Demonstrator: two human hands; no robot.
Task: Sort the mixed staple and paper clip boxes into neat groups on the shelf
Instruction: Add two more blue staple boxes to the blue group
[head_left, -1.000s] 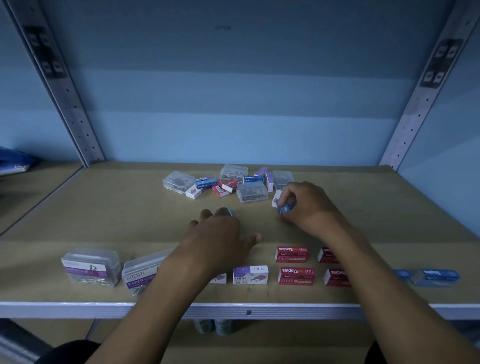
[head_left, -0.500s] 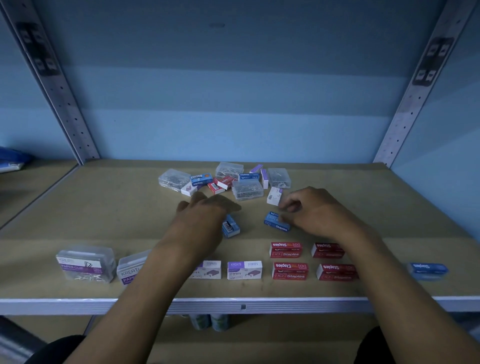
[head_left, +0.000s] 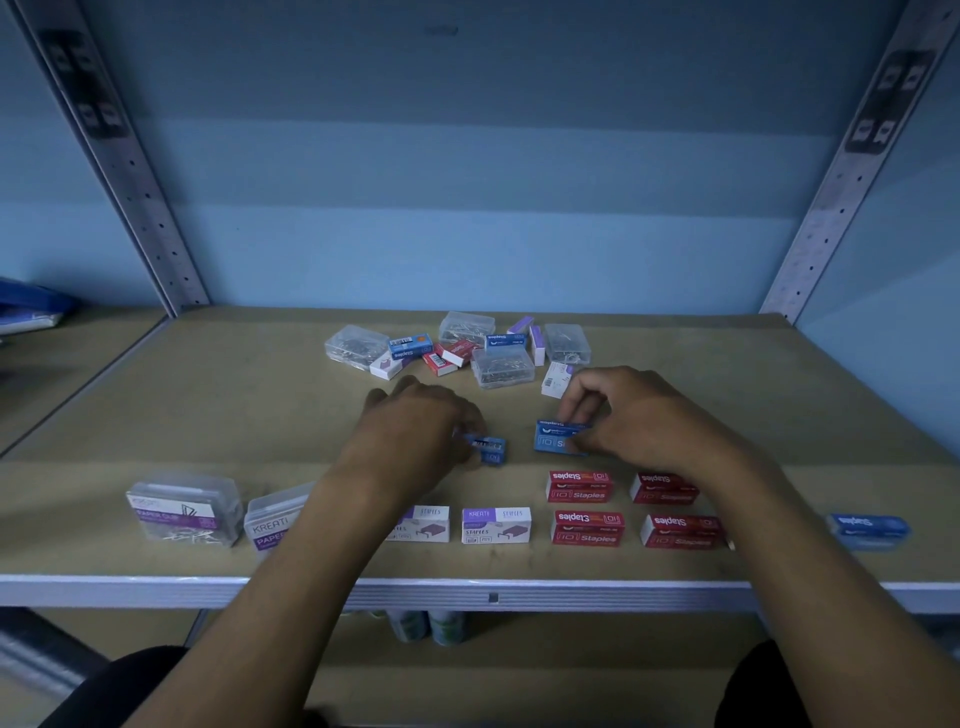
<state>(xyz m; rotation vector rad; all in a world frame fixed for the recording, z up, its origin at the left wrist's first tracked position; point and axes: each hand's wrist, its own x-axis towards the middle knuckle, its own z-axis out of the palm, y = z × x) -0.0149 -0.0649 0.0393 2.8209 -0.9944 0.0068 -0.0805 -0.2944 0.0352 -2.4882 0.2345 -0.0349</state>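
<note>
Right hand (head_left: 639, 421) pinches blue staples box (head_left: 558, 441), long axis crosswise, lone blue box (head_left: 868, 530) far to its right on the shelf (head_left: 156, 415); left hand (head_left: 415, 441) pinches smaller blue box (head_left: 491, 449).

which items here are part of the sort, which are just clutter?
In the job:
- blue box, held by right hand
- small blue box, held by left hand
- unsorted pile
- red boxes
- white-purple boxes
- clip tubs
- lone blue box

Lying about:
- cans on the lower shelf
- blue stack, far left
</note>
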